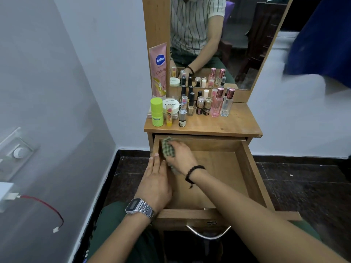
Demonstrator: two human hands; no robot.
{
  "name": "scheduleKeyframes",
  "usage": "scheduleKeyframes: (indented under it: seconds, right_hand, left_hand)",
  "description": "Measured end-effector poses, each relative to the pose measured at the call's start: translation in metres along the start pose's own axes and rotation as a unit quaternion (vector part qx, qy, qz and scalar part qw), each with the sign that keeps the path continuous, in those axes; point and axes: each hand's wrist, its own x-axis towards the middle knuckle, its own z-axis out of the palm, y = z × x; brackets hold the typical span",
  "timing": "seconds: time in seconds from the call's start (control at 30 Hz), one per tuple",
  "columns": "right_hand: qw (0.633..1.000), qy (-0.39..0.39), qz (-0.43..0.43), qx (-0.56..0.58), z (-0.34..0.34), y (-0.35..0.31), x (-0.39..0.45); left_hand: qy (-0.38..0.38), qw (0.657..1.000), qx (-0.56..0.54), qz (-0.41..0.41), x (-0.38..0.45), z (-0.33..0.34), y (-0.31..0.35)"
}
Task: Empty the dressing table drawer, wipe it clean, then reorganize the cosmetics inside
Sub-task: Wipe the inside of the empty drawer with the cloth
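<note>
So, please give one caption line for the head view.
Right hand wipes the emptied drawer with a checked cloth; left hand rests on its side.

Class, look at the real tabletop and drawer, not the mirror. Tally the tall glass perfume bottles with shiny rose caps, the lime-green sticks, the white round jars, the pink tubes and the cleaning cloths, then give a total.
Rose-capped perfume bottles: 2
Lime-green stick: 1
White round jar: 1
Pink tube: 1
Checked cloth: 1
Total: 6
</note>
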Motion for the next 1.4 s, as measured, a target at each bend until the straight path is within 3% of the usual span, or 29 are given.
scheduleKeyframes:
  seconds: [0.13,0.27,0.37,0.53,0.7,0.8,0.9,1.0,1.17,1.3,1.4]
  right_hand:
    - [0.992,-0.043,0.029,0.113,0.002,-0.009,0.009]
    - [0.954,-0.093,0.083,0.271,0.007,-0.007,-0.005]
    - [0.959,-0.137,0.050,0.245,0.013,-0.019,-0.033]
    - [0.941,-0.249,0.006,0.229,0.000,-0.022,-0.077]
    - [0.950,-0.173,0.037,0.256,-0.003,-0.023,-0.030]
    - [0.964,-0.164,0.037,0.204,0.012,-0.011,-0.009]
    - [0.964,-0.210,0.023,0.159,-0.001,-0.016,-0.040]
    - [0.941,-0.325,0.036,0.092,-0.006,-0.008,-0.068]
    - [0.933,-0.360,-0.010,-0.009,-0.023,-0.010,-0.068]
    - [0.908,-0.409,0.011,0.086,-0.057,-0.016,-0.068]
    - [0.929,-0.354,0.031,0.105,-0.068,-0.010,-0.053]
  left_hand:
    - [0.026,0.994,-0.103,-0.005,-0.001,-0.004,-0.002]
    - [0.046,0.977,-0.207,-0.033,-0.002,-0.005,-0.007]
    - [0.091,0.958,-0.265,-0.055,-0.004,-0.010,-0.008]
    - [0.094,0.938,-0.328,-0.067,-0.003,-0.010,-0.010]
    - [0.101,0.931,-0.342,-0.072,0.000,-0.005,-0.017]
    - [0.107,0.926,-0.351,-0.091,-0.001,-0.008,-0.015]
    - [0.119,0.912,-0.376,-0.114,-0.002,-0.011,-0.011]
    - [0.114,0.913,-0.374,-0.118,0.000,-0.008,-0.012]
    - [0.112,0.919,-0.361,-0.112,0.000,-0.008,-0.011]
    - [0.109,0.927,-0.342,-0.109,0.000,-0.007,-0.014]
    - [0.113,0.925,-0.343,-0.116,0.002,-0.005,-0.016]
